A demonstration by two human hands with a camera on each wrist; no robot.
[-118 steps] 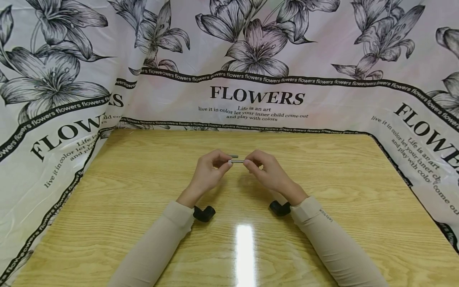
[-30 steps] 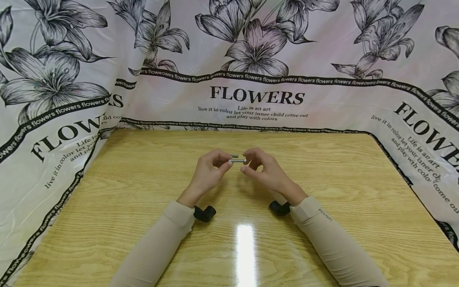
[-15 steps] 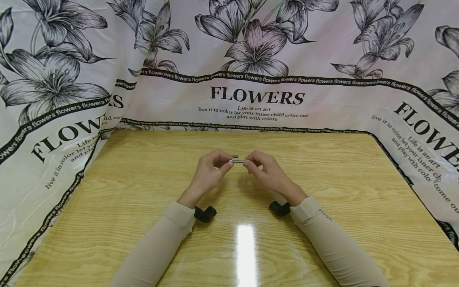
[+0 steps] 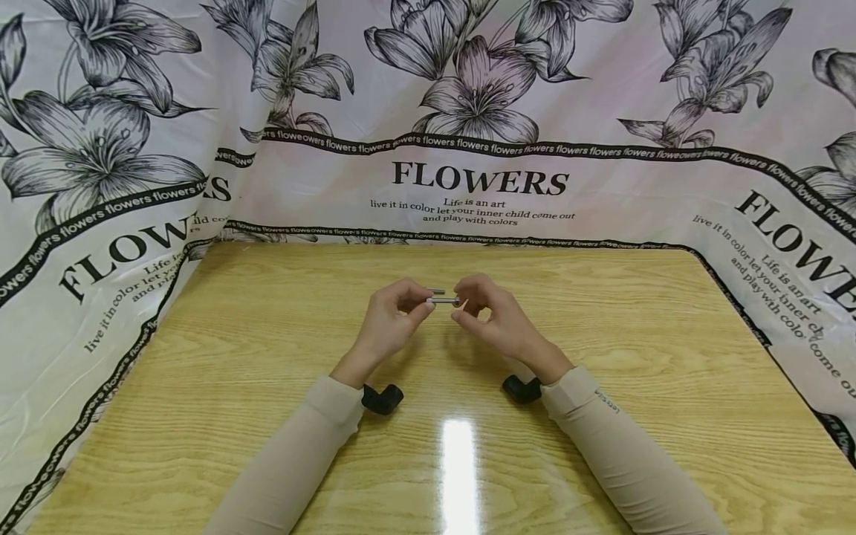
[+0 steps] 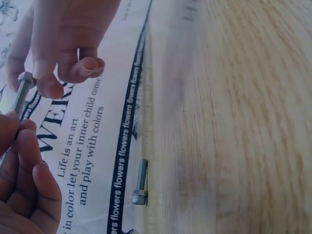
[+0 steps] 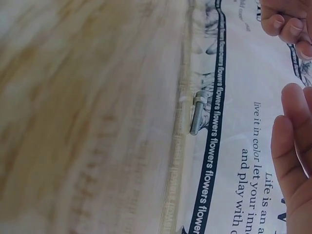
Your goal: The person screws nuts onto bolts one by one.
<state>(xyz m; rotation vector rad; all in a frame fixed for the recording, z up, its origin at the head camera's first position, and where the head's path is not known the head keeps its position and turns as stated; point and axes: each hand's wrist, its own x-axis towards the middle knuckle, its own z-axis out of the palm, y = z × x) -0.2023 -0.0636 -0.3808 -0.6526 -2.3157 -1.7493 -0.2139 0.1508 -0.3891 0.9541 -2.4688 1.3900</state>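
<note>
My left hand (image 4: 391, 316) pinches a metal bolt (image 4: 443, 300) between thumb and fingertip, level above the table. A hex nut (image 5: 27, 79) sits at the bolt's far end, shown in the left wrist view. Around that nut, thumb and fingers of my right hand (image 4: 491, 312) stand apart and do not grip it; whether one fingertip touches it I cannot tell. A second bolt (image 5: 140, 183) lies on the table with a nut up by its head; in the head view it shows partly behind the left fingers. The held bolt is outside the right wrist view.
The wood-grain table (image 4: 267, 416) stretches beneath both hands. A white cloth (image 4: 321, 186) with printed flowers and lettering stands behind it and along both sides. Black curved mounts (image 4: 383, 400) protrude from the inner sides of both wrists.
Half a second ago the right fingers pinched the bolt's end; they have since parted, uncovering the nut. One second ago they were parted too. The left hand and lying bolt stay put.
</note>
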